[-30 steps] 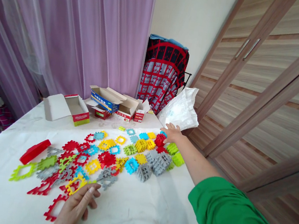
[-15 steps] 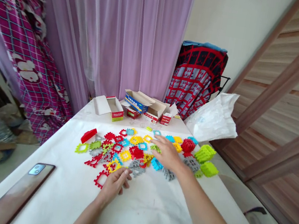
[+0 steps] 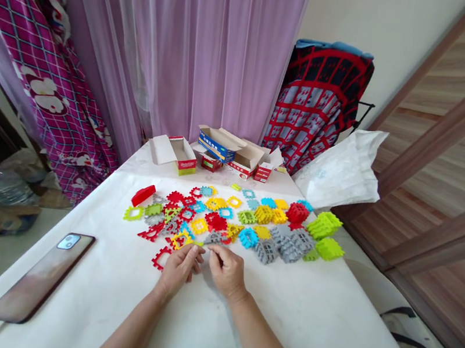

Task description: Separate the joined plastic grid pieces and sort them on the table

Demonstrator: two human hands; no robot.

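Observation:
My left hand (image 3: 180,266) rests low over the table with its fingers curled and the thumb against them. Whatever it may hold is hidden. Just beyond it lie a yellow frame-shaped interlocking block (image 3: 182,240) and a red one (image 3: 161,258). My right hand (image 3: 228,272) is close beside it, fingers bent inward in a pinch, its fingertips at the near edge of some grey interlocking blocks (image 3: 215,238). I cannot make out anything between those fingers. Stacked grey blocks (image 3: 292,243) and a light blue stack (image 3: 248,237) lie further right.
Loose plastic blocks in several colours spread across the white table (image 3: 107,295). Green stacks (image 3: 324,225) lie at the right edge. Opened cardboard boxes (image 3: 187,162) and a white plastic bag (image 3: 339,170) are at the back. A phone (image 3: 42,276) lies at the left.
My right hand has come back from the far middle of the blocks to beside my left hand, and its spread fingers have closed. My left hand has barely moved. The view has shifted slightly.

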